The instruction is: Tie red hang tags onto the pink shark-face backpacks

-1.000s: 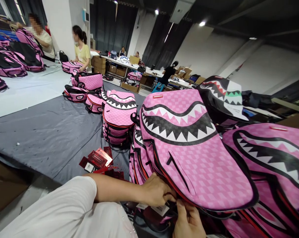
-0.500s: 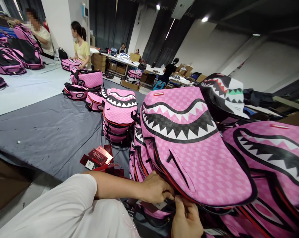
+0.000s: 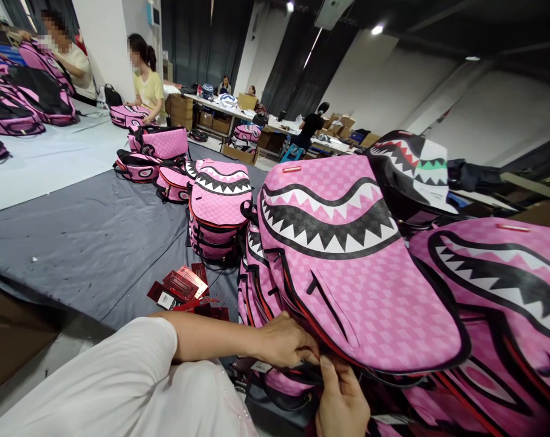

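A large pink checkered backpack with a black-and-white shark-mouth print leans in front of me. At its lower edge my left hand is closed, fingers curled and pinching close under the red-trimmed seam. My right hand, coming up from the bottom, is also closed, its thumb and finger pressed together against the left fingertips. Whatever small piece sits between them is hidden. A fan of shiny red tags, one with a white label, lies on the grey cloth left of the backpack.
Another pink backpack crowds the right side, with a black-and-white one behind. Smaller pink backpacks stand along the grey-covered table. Co-workers sit farther back, including a person in a yellow top. A cardboard box is at lower left.
Both hands keep their pinch at the backpack's lower edge, with my right hand shifted very slightly left. The whole view has tilted a little; the backpacks and tags stay in place.
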Tool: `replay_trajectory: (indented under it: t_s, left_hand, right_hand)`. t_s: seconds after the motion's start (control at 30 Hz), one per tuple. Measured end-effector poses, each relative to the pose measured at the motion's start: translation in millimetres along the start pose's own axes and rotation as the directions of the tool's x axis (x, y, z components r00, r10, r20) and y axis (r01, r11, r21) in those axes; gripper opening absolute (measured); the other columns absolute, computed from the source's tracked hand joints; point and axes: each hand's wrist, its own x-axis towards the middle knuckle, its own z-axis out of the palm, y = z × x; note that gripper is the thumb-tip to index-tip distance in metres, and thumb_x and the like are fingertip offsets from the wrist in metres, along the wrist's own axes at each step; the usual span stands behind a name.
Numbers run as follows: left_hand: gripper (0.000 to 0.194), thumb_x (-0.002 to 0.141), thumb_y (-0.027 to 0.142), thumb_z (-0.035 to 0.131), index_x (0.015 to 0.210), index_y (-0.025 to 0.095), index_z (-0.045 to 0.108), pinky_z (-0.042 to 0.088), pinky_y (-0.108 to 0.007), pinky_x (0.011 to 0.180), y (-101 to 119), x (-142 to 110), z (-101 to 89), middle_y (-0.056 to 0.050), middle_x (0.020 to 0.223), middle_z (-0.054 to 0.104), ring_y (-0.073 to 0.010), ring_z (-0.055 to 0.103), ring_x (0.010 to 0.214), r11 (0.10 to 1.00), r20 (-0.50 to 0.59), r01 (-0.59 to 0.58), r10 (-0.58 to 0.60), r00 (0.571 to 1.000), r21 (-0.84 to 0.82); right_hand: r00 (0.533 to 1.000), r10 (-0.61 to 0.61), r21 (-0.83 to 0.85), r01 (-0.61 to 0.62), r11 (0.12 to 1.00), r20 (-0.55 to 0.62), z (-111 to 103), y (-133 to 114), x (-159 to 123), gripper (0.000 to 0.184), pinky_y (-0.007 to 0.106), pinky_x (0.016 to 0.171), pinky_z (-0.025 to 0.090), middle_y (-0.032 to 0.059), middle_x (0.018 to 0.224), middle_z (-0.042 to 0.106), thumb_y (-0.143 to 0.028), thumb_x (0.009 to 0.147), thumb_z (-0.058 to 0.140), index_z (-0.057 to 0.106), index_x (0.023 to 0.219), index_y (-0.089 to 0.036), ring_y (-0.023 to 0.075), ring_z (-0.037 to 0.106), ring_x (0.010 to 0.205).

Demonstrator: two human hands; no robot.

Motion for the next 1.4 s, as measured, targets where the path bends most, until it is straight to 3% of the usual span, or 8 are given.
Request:
replay_trajectory:
  t_s: [0.27,0.4,0.47,0.63,0.73,1.07,1.4]
  left_hand:
    - [0.015,0.086,0.031,0.065,0.094,0.02,0.07,0.04,-0.031,0.089,6,-3,1.9,-0.001,0.09,0.076,-0.0183,0.068,0.091,0.989,-0.048,0.144,-0.142,0.989,0.03]
    - [0.013,0.085,0.03,0.066,0.09,0.02,0.071,0.041,-0.029,0.087,4,-2,1.4,0.0,0.085,0.075,-0.0166,0.067,0.085,0.99,-0.067,0.14,-0.139,0.988,0.008]
    - [0.013,0.086,0.032,0.066,0.089,0.021,0.072,0.041,-0.029,0.086,5,-3,1.6,0.001,0.084,0.075,-0.0163,0.067,0.084,0.991,-0.09,0.135,-0.136,0.987,-0.01]
    - [0.012,0.087,0.028,0.065,0.084,0.02,0.074,0.04,-0.029,0.084,5,-9,1.7,0.0,0.083,0.075,-0.0151,0.065,0.078,0.992,-0.154,0.113,-0.12,0.981,-0.053]
    - [0.014,0.088,0.028,0.063,0.085,0.021,0.074,0.037,-0.032,0.085,2,-9,1.7,0.0,0.084,0.075,-0.0167,0.063,0.08,0.993,-0.159,0.114,-0.119,0.98,-0.04]
    - [0.017,0.091,0.029,0.059,0.086,0.021,0.073,0.034,-0.034,0.084,6,-10,3.4,0.0,0.085,0.075,-0.0173,0.063,0.081,0.996,-0.122,0.092,-0.092,0.988,-0.011]
    - [0.015,0.089,0.031,0.062,0.09,0.023,0.074,0.036,-0.035,0.084,3,-11,5.7,-0.001,0.089,0.076,-0.0193,0.065,0.085,0.996,-0.122,0.088,-0.084,0.989,0.027]
  right_hand:
    - [0.997,0.058,0.189,-0.047,0.981,-0.052,9,13,0,0.043,0.029,0.077,0.051,0.0,0.082,0.067,-0.05,0.067,0.077,0.065,0.089,-0.016,0.0144,0.06,0.074]
    - [0.987,-0.149,-0.041,0.146,0.988,-0.055,7,9,-2,0.037,0.031,0.077,0.048,0.001,0.079,0.064,-0.051,0.072,0.071,0.065,0.083,-0.016,0.0163,0.057,0.077]
    - [0.98,-0.194,-0.107,0.19,0.976,-0.033,8,1,-8,0.034,0.03,0.076,0.046,0.0,0.076,0.061,-0.049,0.075,0.07,0.063,0.079,-0.016,0.0155,0.055,0.077]
    - [0.992,-0.096,0.152,0.107,0.983,-0.075,21,-13,-15,0.028,0.025,0.071,0.041,-0.0049,0.07,0.05,-0.042,0.076,0.068,0.056,0.073,-0.016,0.0104,0.047,0.069]
    - [0.99,-0.099,0.188,0.116,0.975,-0.098,24,-7,-12,0.027,0.025,0.072,0.04,-0.0049,0.072,0.049,-0.039,0.078,0.069,0.055,0.072,-0.017,0.0097,0.046,0.07]
    - [0.972,-0.215,0.034,0.219,0.975,-0.096,16,1,-15,0.024,0.03,0.081,0.043,-0.0006,0.08,0.053,-0.039,0.082,0.065,0.059,0.074,-0.018,0.0133,0.05,0.08]
    - [0.932,-0.347,-0.154,0.329,0.932,-0.108,17,-12,-20,0.02,0.031,0.081,0.044,0.0014,0.082,0.057,-0.035,0.084,0.062,0.061,0.073,-0.019,0.0158,0.055,0.083]
